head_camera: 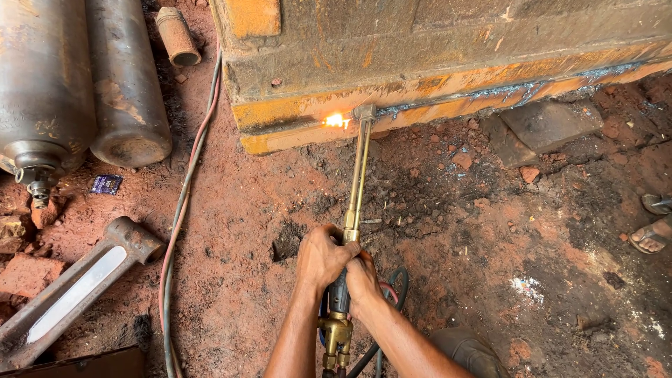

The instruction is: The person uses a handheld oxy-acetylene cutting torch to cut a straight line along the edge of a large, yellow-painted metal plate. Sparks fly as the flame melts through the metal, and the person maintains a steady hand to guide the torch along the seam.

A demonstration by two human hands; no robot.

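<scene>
Far left, two rusty gas cylinders (84, 77) lie side by side on the red dirt ground (238, 231), with a short piece of pipe (176, 35) beyond them and a small blue wrapper (106, 184) just in front. Below those, a long metal bar (70, 294) with a shiny flat face lies at a slant. A pair of hoses (183, 210), one reddish and one greenish, runs from the top of the view down past the cylinders to the bottom edge.

In the middle, the left hand (320, 257) is wrapped tight around the upper part of the cutting torch (355, 189) handle, and the right hand (364, 283) is closed around the same handle just beside it, the two touching. The torch's brass tubes reach away from the hands to the lower edge of a big rusty steel block (434, 63), where a bright flame (336, 120) burns at the tip against the orange-painted seam.

To the right, a flat stone (549, 122) lies near the block. At the far right edge, another person's sandalled foot (651, 236) rests on the ground.
</scene>
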